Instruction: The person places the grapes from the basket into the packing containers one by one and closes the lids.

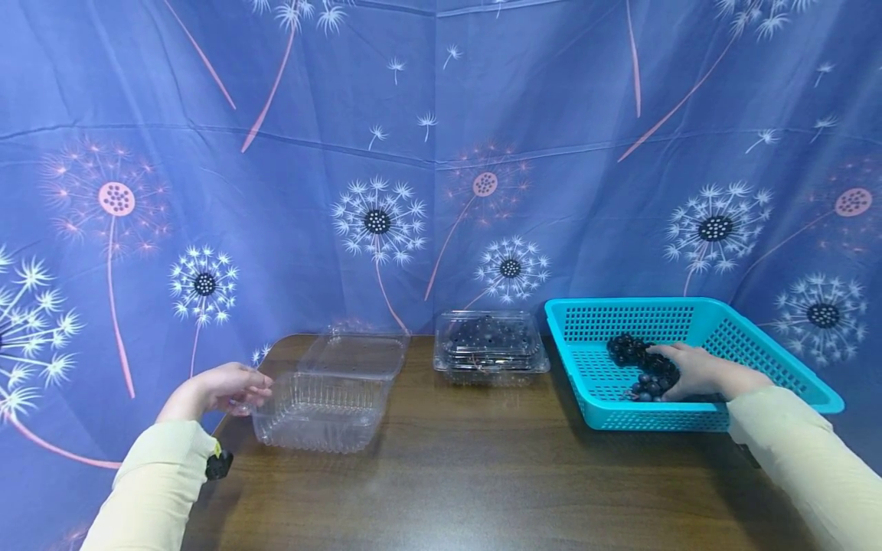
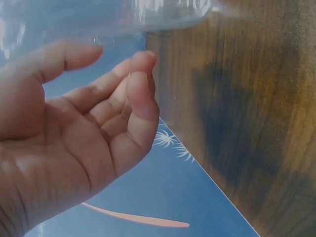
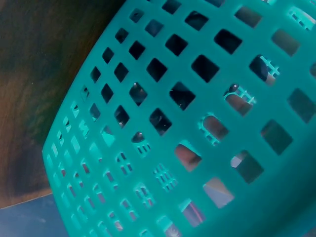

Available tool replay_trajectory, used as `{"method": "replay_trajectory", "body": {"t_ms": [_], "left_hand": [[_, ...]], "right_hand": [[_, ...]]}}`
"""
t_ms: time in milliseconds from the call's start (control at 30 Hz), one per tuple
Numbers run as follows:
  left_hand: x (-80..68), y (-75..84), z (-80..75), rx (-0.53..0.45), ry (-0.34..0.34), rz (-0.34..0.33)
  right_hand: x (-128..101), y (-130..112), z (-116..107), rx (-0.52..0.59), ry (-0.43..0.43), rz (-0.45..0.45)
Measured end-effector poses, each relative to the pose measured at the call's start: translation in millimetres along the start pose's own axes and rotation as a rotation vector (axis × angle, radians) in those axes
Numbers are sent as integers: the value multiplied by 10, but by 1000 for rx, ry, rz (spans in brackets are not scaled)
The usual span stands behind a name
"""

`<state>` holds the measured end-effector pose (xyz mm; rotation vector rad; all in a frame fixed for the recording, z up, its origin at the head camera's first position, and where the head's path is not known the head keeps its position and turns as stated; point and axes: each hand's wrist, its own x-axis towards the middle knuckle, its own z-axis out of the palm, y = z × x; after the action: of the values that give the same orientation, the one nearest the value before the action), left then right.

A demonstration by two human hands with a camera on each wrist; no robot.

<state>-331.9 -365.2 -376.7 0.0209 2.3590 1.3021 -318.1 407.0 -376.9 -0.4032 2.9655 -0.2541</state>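
Observation:
In the head view my left hand (image 1: 230,389) is beside the left end of an open clear plastic clamshell box (image 1: 324,413). Its fingers (image 2: 140,96) bend loosely with nothing between them in the left wrist view, close to the box's edge; whether they touch it I cannot tell. My right hand (image 1: 703,373) reaches into a turquoise plastic basket (image 1: 661,419), thumb and fingers around part of a bunch of dark grapes (image 1: 651,375). From the right wrist, the basket's slotted wall (image 3: 163,98) hides most of that hand and the grapes.
A closed clear clamshell box (image 1: 491,348) filled with dark grapes stands at the table's back, between the open box and the basket. The brown wooden table (image 1: 468,474) meets a blue dandelion-print cloth (image 1: 441,191) behind and at the left.

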Motion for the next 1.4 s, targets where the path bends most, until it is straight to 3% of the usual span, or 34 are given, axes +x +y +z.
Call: {"method": "replay_trajectory", "body": {"t_ms": [167,567,867,1167,1400], "left_hand": [[6,-56,15,-52,-38,2],[57,-102,37,-50,-89,33],[62,-147,56,-74,-187,69],[73,-164,105,-78,-178,77],[86,-164,157,-86,-156,110]], "right_hand": [[-22,15,29,39,-29,0],[-32,17,94,82,-83,-1],[-40,55,139,-26,-56,-47],[-11,63,149,-95,7,-94],[-27,8,119,-119,-22,-91]]}}
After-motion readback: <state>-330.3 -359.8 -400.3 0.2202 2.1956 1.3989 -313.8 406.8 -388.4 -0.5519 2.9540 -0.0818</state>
